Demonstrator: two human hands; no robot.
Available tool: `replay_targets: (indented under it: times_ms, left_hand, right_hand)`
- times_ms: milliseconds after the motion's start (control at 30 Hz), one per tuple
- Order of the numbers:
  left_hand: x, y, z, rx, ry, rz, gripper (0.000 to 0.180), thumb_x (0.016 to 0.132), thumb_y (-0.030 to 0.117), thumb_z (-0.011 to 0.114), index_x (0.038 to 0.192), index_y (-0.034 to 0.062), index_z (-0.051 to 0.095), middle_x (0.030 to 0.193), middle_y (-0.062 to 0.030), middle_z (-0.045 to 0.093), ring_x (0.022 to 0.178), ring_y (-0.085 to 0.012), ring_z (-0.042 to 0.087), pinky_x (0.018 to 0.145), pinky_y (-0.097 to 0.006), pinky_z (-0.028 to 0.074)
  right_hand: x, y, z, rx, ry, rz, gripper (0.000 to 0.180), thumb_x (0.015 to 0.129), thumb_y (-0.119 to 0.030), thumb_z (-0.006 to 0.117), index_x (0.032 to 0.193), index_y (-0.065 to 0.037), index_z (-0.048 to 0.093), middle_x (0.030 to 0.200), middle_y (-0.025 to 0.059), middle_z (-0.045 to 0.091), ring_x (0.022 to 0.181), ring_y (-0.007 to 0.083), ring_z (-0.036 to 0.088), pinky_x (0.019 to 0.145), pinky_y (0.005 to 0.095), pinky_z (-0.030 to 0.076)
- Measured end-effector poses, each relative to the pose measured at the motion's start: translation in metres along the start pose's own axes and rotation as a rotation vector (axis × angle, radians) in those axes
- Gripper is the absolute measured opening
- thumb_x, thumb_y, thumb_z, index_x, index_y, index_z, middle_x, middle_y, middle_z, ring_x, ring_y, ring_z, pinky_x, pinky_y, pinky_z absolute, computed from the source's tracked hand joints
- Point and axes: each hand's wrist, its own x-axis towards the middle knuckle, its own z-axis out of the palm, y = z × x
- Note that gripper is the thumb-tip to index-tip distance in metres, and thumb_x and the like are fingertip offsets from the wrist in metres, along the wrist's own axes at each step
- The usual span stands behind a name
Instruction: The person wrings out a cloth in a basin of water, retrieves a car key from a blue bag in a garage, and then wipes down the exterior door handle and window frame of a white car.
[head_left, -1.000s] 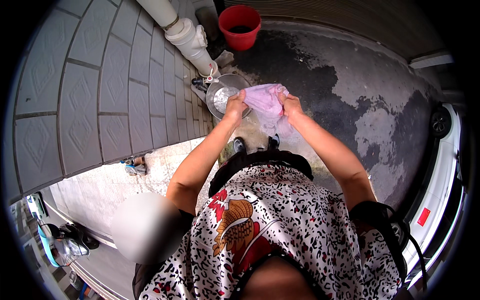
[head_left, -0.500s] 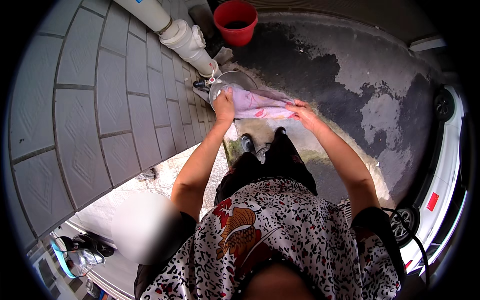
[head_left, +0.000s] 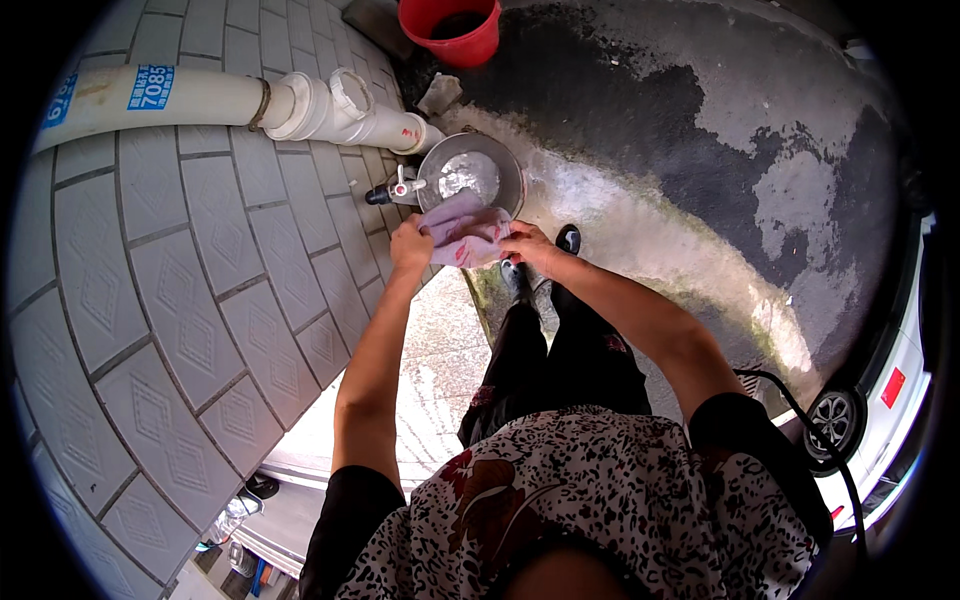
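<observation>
1. One pink cloth, two hands: the left hand is closed on its left end, the right hand on its right end.
2. The cloth hides part of the near edge of one grey basin.
3. One tap juts in at the basin's left edge.
4. Beyond the far edge: one red bucket.
5. One white pipe crosses the wall.

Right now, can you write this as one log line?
left hand: grips pink cloth | right hand: grips same cloth | cloth: between hands, overlapping near edge of bowl in view | red bucket: beyond bowl
</observation>
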Motion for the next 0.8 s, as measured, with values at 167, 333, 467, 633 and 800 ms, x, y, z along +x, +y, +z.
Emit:
replay_targets:
  times_ms: [167, 333, 467, 633, 800]
  left_hand:
    - [0.018, -0.017, 0.034, 0.004, 0.002, -0.089, 0.053, 0.074, 0.019, 0.061, 0.121, 0.0015, 0.043, 0.109, -0.0237, 0.055, 0.101, -0.0390, 0.053, 0.087, -0.042, 0.043]
    - [0.015, -0.042, 0.092, -0.017, -0.045, 0.074, 0.066, 0.070, 0.020, 0.068, 0.126, 0.0005, 0.038, 0.128, -0.0268, 0.039, 0.119, -0.0405, 0.036, 0.102, -0.042, 0.030]
    - [0.014, -0.044, 0.139, -0.018, -0.171, 0.054, 0.064, 0.071, 0.020, 0.067, 0.125, -0.0007, 0.040, 0.129, -0.0295, 0.037, 0.121, -0.0415, 0.034, 0.105, -0.042, 0.025]
    - [0.034, -0.058, 0.198, -0.038, -0.240, 0.026, 0.064, 0.071, 0.023, 0.066, 0.125, -0.0017, 0.041, 0.129, -0.0286, 0.038, 0.121, -0.0404, 0.035, 0.104, -0.043, 0.026]
    - [0.098, -0.062, 0.274, 0.058, -0.403, -0.120, 0.058, 0.079, 0.045, 0.053, 0.107, -0.0064, 0.055, 0.114, -0.0294, 0.051, 0.106, -0.0397, 0.049, 0.096, -0.042, 0.035]
  right_hand:
    - [0.058, 0.014, -0.029, -0.876, 0.479, -0.041, 0.046, 0.070, -0.016, 0.065, 0.113, -0.006, 0.055, 0.101, 0.0168, 0.062, 0.089, 0.0268, 0.061, 0.075, 0.0331, 0.051]
    - [0.075, 0.031, -0.058, -0.775, 0.567, 0.092, 0.047, 0.069, -0.009, 0.052, 0.116, -0.007, 0.055, 0.087, 0.0184, 0.065, 0.075, 0.0291, 0.064, 0.066, 0.0337, 0.051]
    - [0.078, 0.056, -0.083, -0.525, 0.546, 0.261, 0.041, 0.068, -0.010, 0.051, 0.108, -0.003, 0.060, 0.108, 0.0222, 0.058, 0.102, 0.0322, 0.055, 0.090, 0.0346, 0.042]
    - [0.094, 0.077, -0.082, -0.212, 0.545, 0.369, 0.032, 0.075, -0.005, 0.049, 0.105, -0.003, 0.060, 0.100, 0.0149, 0.061, 0.089, 0.0265, 0.061, 0.063, 0.0339, 0.055]
    - [0.129, 0.122, -0.089, 0.156, 0.473, 0.304, 0.031, 0.081, -0.002, 0.043, 0.109, 0.002, 0.056, 0.105, 0.0122, 0.058, 0.088, 0.0241, 0.060, 0.065, 0.0338, 0.057]
